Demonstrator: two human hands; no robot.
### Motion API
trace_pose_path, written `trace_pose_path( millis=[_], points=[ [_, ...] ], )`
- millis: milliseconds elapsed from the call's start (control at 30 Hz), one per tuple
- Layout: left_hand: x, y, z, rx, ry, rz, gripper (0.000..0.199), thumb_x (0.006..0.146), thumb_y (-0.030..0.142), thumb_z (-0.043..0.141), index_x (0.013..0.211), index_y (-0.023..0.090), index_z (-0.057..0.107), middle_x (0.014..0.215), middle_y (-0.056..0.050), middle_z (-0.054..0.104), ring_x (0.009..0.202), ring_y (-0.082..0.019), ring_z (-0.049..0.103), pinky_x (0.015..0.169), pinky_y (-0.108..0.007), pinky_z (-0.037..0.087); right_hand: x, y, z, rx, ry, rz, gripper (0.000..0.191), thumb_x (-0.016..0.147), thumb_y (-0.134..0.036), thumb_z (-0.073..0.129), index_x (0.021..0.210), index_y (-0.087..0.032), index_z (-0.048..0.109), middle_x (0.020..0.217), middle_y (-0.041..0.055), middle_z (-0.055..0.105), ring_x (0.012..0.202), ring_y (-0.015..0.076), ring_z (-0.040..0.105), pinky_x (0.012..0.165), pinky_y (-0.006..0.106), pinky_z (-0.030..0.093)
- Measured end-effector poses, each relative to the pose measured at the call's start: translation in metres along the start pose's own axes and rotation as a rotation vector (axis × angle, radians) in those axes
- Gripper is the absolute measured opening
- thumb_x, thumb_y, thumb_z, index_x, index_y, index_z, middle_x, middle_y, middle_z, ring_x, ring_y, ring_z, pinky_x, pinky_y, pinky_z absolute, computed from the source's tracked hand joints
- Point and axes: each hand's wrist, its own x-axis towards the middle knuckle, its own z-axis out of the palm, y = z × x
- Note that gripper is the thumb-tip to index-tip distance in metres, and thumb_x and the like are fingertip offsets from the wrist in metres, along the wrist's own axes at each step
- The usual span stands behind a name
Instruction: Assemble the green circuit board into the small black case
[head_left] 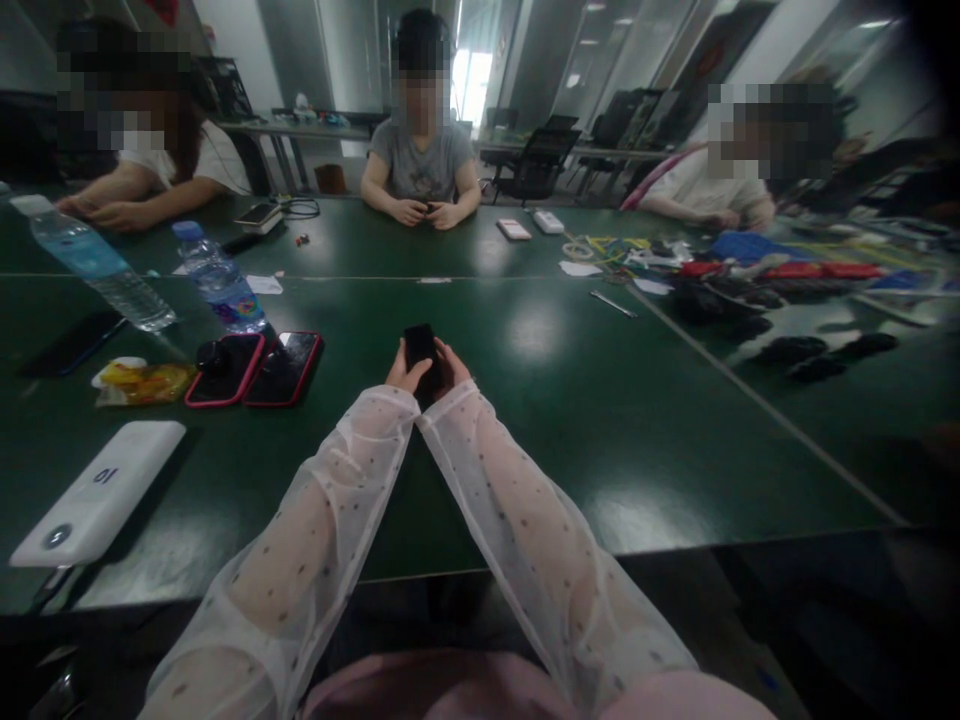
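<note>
A small black phone (420, 345) is held upright just above the green table (525, 450), between my two hands. My left hand (406, 370) is closed round its left side, with the thumb lying across the front. My right hand (451, 370) wraps its right side; some of those fingers are hidden behind the phone. Sheer white dotted sleeves cover both forearms. To the left of my hands lie two phones in pink-red cases, a nearer one (289, 365) and another (244, 375) with a small round black object (213, 357) on it.
A white power bank (105, 490) with a cable lies at the front left. Two water bottles (221, 280) (97, 260) and a yellow packet (146, 382) are behind it. Cables and tools (780, 270) cover the far right, near a wrench (613, 304). Three people sit across the table.
</note>
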Motion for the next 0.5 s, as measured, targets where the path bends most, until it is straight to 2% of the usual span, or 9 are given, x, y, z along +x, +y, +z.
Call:
trace_pose_path(
  millis=[100,200,300,400,500],
  points=[
    [-0.010,0.001,0.000,0.265,-0.087,0.084,0.097,0.072,0.043,0.077,0.152,0.018,0.029,0.143,-0.014,0.053,0.134,-0.032,0.049,0.113,-0.043,0.037,-0.009,-0.006,0.008,0.047,0.062,0.074,0.031,0.099,-0.038,0.041,0.107,-0.020,0.065,0.086,0.0020,0.074,0.076,0.0155,0.069,0.079,0.031,0.058],
    [-0.016,0.004,0.001,0.429,-0.115,0.116,0.106,0.074,0.055,0.074,0.155,0.015,0.019,0.148,-0.019,0.046,0.132,-0.034,0.051,0.111,-0.047,0.038,-0.015,-0.010,0.016,0.071,0.094,0.152,0.037,0.099,-0.044,0.039,0.106,-0.017,0.065,0.077,0.0032,0.072,0.070,0.0163,0.068,0.079,0.032,0.059],
    [-0.018,0.012,0.003,0.437,-0.051,0.149,0.101,0.071,0.051,0.078,0.153,0.019,0.028,0.150,-0.017,0.044,0.135,-0.033,0.048,0.114,-0.045,0.036,-0.016,-0.012,0.021,0.067,0.110,0.073,0.037,0.101,-0.045,0.036,0.114,-0.021,0.062,0.076,0.0000,0.072,0.069,0.0148,0.068,0.085,0.033,0.058],
    [-0.023,0.024,0.009,0.282,0.026,0.141,0.093,0.063,0.037,0.085,0.144,0.023,0.043,0.150,-0.012,0.045,0.139,-0.032,0.043,0.118,-0.042,0.031,-0.016,-0.012,0.024,0.051,0.109,0.011,0.042,0.101,-0.049,0.031,0.122,-0.025,0.058,0.083,-0.0008,0.073,0.081,0.0155,0.071,0.091,0.036,0.056],
    [-0.031,0.037,0.018,0.059,0.085,0.094,0.079,0.057,0.017,0.087,0.130,0.026,0.056,0.150,-0.007,0.045,0.144,-0.030,0.035,0.117,-0.035,0.033,-0.017,-0.014,0.025,0.021,0.079,0.108,0.053,0.099,-0.055,0.030,0.123,-0.018,0.059,0.086,0.0055,0.074,0.092,0.0204,0.071,0.094,0.041,0.056]
  ],
)
